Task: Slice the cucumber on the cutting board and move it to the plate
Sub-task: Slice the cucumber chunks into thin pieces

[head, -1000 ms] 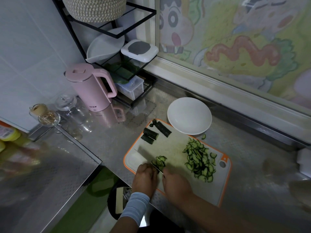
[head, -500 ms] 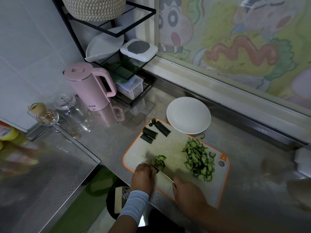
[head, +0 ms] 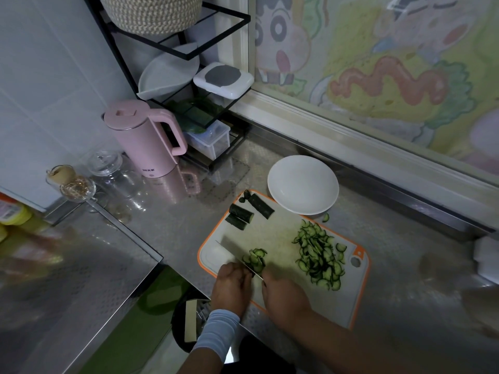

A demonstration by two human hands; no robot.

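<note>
Steel counter (head: pixel 405 252) under everything. Nearest, at the near edge of the orange-rimmed cutting board (head: pixel 272 230): left hand (head: pixel 231 286), pale blue cuff (head: pixel 216 330) at the wrist, knuckles up, fingers curled down onto the board; cannot tell what, if anything, is held under them. Just beside it, right hand (head: pixel 283 295), closed in a fist round the handle of the knife (head: pixel 235 251); handle hidden, blade slanting out past the left knuckles toward the board's left edge. Against the blade's far side, a small cluster of slices (head: pixel 255 259). Toward the right edge, a larger pile of slices (head: pixel 320 256), loose and overlapping. At the far left corner, three unsliced cucumber pieces (head: pixel 241 213), dark-skinned, close together. Off the far edge, a white plate (head: pixel 302 184), rim meeting the board's edge, with one stray slice (head: pixel 326 217) on the counter just beside it. Farther back on the left: pink kettle (head: pixel 145 141), glass jars (head: pixel 113 171), black wire rack (head: pixel 186 58) in the corner.
</note>
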